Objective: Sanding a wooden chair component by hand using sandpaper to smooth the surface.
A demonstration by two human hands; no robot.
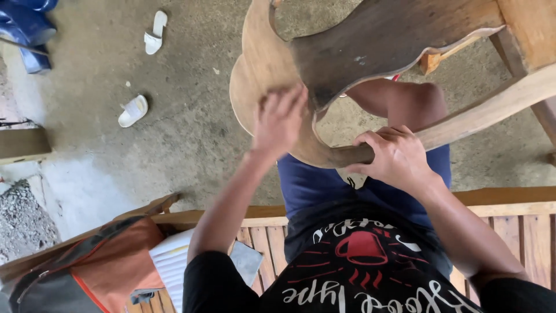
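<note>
A curved wooden furniture piece (263, 64), pale brown with a darker inner face, rests over my lap. My left hand (279, 119) presses flat on its rounded outer edge, blurred with motion; whether something lies under the palm is hidden. My right hand (395, 156) wraps around the narrow wooden rail where the curve meets a long straight bar (492, 107). I sit on a slatted wooden bench (509, 223), wearing blue shorts and a black printed shirt.
Two white sandals (155, 33) (133, 111) lie on the concrete floor at upper left. An orange and grey bag (98, 264) and a white ribbed sheet (171, 261) sit on the bench at my left. Blue containers (26, 26) stand in the top left corner.
</note>
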